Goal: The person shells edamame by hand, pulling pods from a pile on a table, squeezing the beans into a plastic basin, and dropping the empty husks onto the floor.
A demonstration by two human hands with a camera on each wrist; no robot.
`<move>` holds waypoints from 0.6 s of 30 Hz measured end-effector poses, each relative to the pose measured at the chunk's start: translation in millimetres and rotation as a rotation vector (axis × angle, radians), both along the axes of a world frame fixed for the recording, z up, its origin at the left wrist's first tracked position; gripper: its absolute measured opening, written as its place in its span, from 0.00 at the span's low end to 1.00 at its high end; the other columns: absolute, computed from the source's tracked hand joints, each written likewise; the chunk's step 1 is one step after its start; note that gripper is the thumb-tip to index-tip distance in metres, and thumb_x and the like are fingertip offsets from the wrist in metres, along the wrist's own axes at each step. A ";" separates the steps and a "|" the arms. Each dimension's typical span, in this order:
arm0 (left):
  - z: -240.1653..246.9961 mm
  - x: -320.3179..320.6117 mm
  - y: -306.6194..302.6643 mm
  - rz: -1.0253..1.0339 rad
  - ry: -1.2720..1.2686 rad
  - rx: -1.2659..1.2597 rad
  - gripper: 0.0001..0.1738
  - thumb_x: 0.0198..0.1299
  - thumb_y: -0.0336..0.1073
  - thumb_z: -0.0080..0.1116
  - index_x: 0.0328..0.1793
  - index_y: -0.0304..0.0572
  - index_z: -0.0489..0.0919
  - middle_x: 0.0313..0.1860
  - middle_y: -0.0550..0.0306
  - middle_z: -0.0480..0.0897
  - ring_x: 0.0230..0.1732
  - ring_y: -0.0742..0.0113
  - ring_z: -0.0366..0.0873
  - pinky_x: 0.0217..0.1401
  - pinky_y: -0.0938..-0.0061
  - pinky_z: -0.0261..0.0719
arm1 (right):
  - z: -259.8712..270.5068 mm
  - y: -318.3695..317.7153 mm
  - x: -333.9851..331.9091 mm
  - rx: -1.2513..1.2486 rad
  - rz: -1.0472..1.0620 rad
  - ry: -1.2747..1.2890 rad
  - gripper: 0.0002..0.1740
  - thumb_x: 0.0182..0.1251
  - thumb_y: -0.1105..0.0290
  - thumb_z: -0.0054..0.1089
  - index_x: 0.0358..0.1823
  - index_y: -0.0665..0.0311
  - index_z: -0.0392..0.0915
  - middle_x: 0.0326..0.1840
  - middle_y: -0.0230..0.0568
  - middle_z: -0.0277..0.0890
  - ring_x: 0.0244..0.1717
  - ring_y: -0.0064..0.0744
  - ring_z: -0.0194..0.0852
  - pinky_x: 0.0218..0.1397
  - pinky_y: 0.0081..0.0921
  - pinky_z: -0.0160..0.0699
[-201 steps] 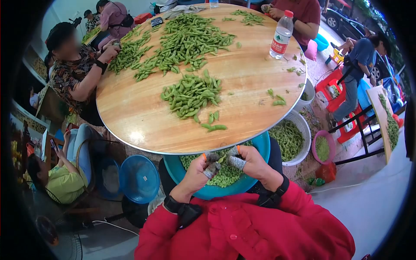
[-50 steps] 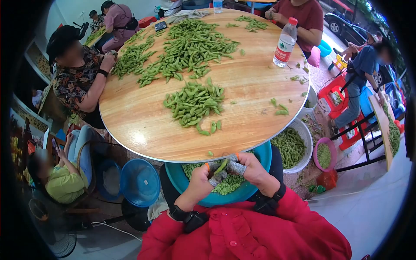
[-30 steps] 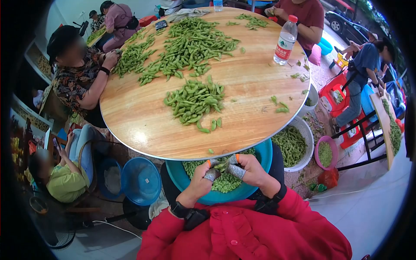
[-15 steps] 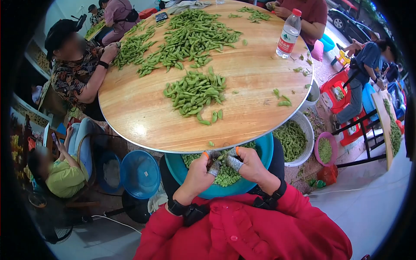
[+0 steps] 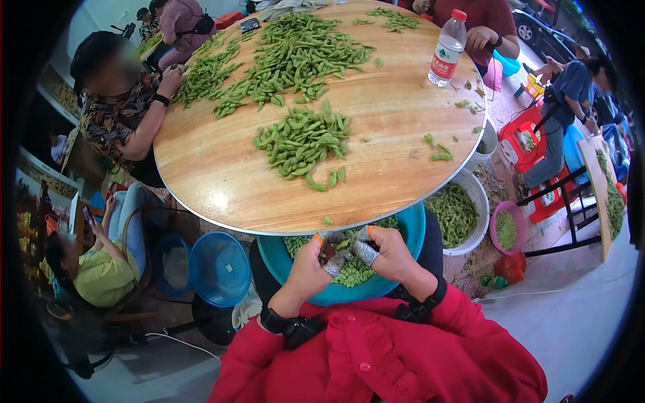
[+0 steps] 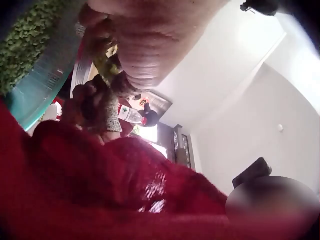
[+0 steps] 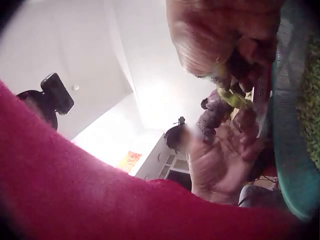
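My left hand (image 5: 310, 267) and right hand (image 5: 395, 258) meet over a teal basin (image 5: 272, 265) in my lap, at the table's near edge. Between their fingertips they pinch a green edamame pod (image 7: 235, 99), which also shows yellow-green in the left wrist view. Grey wrapping covers several fingers, and orange shows at both thumbs. Shelled green beans (image 5: 353, 273) lie in the basin beneath the hands. Fingers partly cover the pod in the head view. A small heap of edamame pods (image 5: 299, 144) lies on the round wooden table (image 5: 222, 158) in front of me.
A larger pod pile (image 5: 295, 60) spreads across the far table, with a water bottle (image 5: 447, 54) at right. Right of my basin stand a white basket (image 5: 478, 235) of pods and a pink basin (image 5: 519, 245). Blue basins (image 5: 218, 269) stand left. People sit around the table.
A larger pod has gone from before the small heap since the oldest frame. The pod held upright 1.7 seconds ago is now mostly behind fingers. The person at far right lowered a hand.
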State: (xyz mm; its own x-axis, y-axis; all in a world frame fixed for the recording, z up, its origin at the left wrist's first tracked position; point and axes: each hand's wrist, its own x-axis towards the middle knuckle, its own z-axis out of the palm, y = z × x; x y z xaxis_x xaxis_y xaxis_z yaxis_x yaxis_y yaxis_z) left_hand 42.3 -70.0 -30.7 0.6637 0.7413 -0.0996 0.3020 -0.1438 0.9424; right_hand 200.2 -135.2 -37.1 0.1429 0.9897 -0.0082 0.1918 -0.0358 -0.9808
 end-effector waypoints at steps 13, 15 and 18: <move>-19.1 -4.5 0.4 0.063 -0.262 -0.299 0.12 0.56 0.24 0.50 0.47 0.38 0.73 0.29 0.66 0.75 0.26 0.83 0.67 0.27 0.87 0.65 | 3.8 2.1 -4.1 0.176 0.084 -0.307 0.05 0.45 0.76 0.55 0.22 0.70 0.68 0.20 0.52 0.65 0.24 0.53 0.65 0.26 0.37 0.64; -20.7 -3.5 -0.6 0.086 -0.298 -0.344 0.10 0.56 0.26 0.50 0.45 0.40 0.75 0.25 0.67 0.74 0.21 0.82 0.67 0.22 0.88 0.63 | 5.1 2.6 -3.6 0.218 0.105 -0.361 0.05 0.42 0.77 0.54 0.21 0.69 0.68 0.20 0.52 0.64 0.24 0.53 0.65 0.27 0.39 0.64; -10.3 -1.4 0.0 0.122 -0.274 -0.453 0.09 0.57 0.26 0.48 0.44 0.42 0.75 0.22 0.67 0.73 0.19 0.83 0.66 0.19 0.88 0.60 | 10.4 3.5 -0.9 0.261 0.146 -0.440 0.05 0.39 0.77 0.54 0.20 0.69 0.68 0.20 0.50 0.64 0.26 0.53 0.65 0.28 0.40 0.64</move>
